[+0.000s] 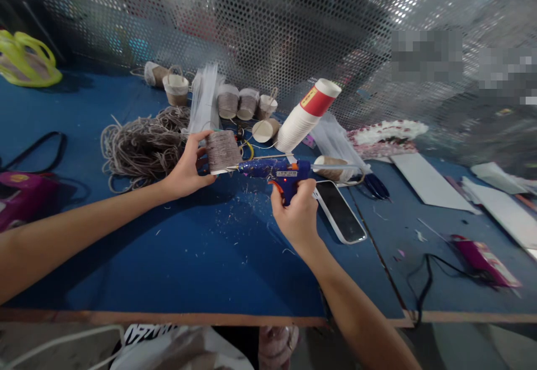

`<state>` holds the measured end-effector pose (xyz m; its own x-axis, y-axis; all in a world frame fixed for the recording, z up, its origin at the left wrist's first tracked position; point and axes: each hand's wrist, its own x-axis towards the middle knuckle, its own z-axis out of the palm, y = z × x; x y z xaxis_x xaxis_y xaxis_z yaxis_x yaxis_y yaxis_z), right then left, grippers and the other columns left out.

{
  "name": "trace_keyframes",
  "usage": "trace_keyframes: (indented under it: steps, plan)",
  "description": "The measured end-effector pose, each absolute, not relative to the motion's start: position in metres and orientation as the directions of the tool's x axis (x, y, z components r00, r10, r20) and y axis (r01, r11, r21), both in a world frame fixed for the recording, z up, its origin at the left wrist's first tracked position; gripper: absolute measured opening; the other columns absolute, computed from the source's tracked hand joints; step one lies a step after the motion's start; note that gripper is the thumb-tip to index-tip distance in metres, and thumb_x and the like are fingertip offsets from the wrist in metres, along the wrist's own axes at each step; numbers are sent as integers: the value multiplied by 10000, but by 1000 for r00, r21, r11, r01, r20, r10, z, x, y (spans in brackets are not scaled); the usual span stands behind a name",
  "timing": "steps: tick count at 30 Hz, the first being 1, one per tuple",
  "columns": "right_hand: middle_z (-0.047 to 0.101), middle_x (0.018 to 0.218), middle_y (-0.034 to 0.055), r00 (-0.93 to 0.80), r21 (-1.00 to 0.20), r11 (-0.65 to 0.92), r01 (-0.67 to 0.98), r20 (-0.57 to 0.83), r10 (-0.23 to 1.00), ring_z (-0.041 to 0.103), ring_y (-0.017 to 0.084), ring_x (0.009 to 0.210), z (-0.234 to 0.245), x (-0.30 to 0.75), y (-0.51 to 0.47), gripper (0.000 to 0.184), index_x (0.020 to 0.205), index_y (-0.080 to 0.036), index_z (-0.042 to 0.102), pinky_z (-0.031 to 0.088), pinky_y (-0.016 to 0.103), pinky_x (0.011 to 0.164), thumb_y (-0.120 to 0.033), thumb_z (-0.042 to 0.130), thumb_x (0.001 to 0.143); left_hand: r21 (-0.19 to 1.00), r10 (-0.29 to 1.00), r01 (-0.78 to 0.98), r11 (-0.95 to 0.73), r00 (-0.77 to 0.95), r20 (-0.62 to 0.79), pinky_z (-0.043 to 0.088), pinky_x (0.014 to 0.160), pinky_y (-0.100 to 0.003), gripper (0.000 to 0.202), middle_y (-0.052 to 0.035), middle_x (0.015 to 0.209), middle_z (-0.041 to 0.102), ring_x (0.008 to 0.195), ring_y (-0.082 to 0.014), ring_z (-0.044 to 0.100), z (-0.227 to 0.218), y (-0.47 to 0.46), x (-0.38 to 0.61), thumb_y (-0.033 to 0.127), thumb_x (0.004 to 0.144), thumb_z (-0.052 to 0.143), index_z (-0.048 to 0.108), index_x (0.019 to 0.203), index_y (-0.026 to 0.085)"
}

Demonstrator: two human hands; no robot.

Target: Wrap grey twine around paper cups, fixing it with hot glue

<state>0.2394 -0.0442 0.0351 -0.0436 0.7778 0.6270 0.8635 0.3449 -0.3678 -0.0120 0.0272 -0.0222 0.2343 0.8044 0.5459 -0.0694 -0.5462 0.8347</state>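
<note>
Holding a cord-wrapped cup [222,151] just above the blue tabletop [188,264], the left hand [187,167] has its fingers [202,135] closed round the cup's side, thumb below and the others on top. The right hand [297,216] is clenched on the grip of a blue glue gun [274,169], on which a small red light glows. The gun lies level with its nozzle pointing to 9 o'clock, at the cup's lower rim; whether the tip touches the cup I cannot tell.

At 3 o'clock of the right hand, just beside it, a phone [339,210] lies flat with a dark screen. At 12 o'clock of the gun a stack of paper cups [304,115] leans tilted, the top one red. At 9 o'clock of the held cup sits a loose heap of grey cord [142,146]. More wrapped cups [235,103] stand at 12 o'clock, against a perforated metal screen [251,23]. Well apart at 4 o'clock a pink box [482,254] lies beside a black cable [425,280].
</note>
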Motion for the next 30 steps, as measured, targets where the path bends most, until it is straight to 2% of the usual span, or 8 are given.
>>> trace_keyframes:
  steps: [5,11,17,30]
  plan:
    - [541,593,-26,-69,-320,372,871,672,738,608,205,462,36,241,-44,226,884,-263,311,411,279,400,-324,525,846,846,814,-105,-523,234,532,580,962,-409,816,-94,1336,473,1177,-257,608,-24,28,-13,131,686,760,351,1370,307]
    - [524,581,-36,-76,-310,368,877,666,742,597,204,444,37,242,-44,222,895,-261,311,403,278,390,-314,522,849,834,805,-112,-539,221,550,593,924,-381,816,-97,1353,453,1203,-265,597,-25,29,-12,133,676,744,345,1363,318]
    - [536,611,-23,-96,-273,401,875,712,695,610,210,467,39,242,-43,217,897,-259,308,416,283,401,-284,517,846,826,795,-107,-553,228,562,599,892,-366,803,-86,1339,459,1165,-252,618,-24,29,-11,147,681,729,330,1352,334]
    - [523,603,-23,-50,-334,385,860,697,715,588,199,466,43,243,-43,221,879,-262,315,406,291,415,-299,528,832,800,766,-144,-583,232,600,577,929,-343,790,-76,1313,472,1169,-231,613,-24,31,-13,160,712,750,326,1359,317]
